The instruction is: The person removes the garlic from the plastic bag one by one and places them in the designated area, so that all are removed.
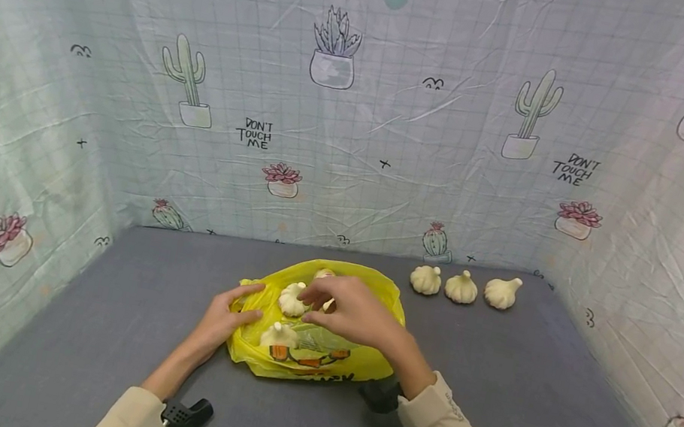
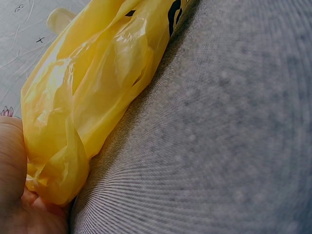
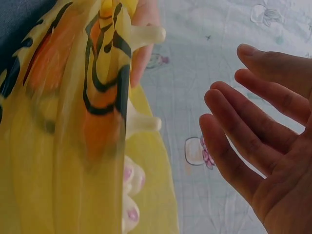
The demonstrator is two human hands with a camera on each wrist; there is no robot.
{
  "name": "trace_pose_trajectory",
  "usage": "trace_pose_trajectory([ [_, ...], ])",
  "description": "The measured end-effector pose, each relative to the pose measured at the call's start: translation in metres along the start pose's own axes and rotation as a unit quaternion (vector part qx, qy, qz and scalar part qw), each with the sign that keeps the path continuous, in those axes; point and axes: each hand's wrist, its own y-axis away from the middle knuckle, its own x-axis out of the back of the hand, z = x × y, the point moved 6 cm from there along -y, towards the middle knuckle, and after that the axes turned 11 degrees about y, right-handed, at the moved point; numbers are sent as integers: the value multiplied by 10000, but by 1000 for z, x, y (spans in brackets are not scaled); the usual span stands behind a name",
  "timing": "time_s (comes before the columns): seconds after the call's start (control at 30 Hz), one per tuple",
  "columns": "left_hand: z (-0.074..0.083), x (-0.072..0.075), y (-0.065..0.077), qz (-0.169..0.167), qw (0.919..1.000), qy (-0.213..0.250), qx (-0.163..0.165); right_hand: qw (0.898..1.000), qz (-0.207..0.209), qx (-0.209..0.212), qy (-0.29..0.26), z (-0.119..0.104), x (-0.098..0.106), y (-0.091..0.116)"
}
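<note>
The left hand (image 1: 220,319) grips the bag (image 1: 287,366) while the right hand (image 1: 355,313), empty with fingers parted, is above the garlic (image 1: 292,299) inside; probably this is unpacking, and next needs a gentle pinch.

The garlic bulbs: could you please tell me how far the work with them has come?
Apparently done: three garlic bulbs sit in a row on the table, right of the yellow bag, probably taken out of it. In hand: the left hand touches the bag's left side, while the right hand, apparently empty, hovers over its opening. Probably remaining: the bulbs inside the bag, at least three of them.
</note>
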Motion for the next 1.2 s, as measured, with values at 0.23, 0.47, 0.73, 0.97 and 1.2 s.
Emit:
trace_pose_trajectory([
  [0.23, -2, 0, -1, 10, 10000, 63, 6, 9999, -98, -29, -70, -4, -10, -10],
  [0.47, 0, 0, -1, 28, 10000, -22, -46, 9996, -222, -41, -141, -6, -25, -17],
  [0.73, 0, 0, -1, 51, 10000, -26, -19, 9996, -254, -57, 60, -6, -38, -20],
  [0.97, 1, 1, 0, 48, 10000, -74, 7, 9983, -281, -11, 515, -11, -46, -22],
  [1.2, 0, 1, 0, 72, 9998, -163, 19, 9969, -347, -49, 709, -11, -55, -22],
])
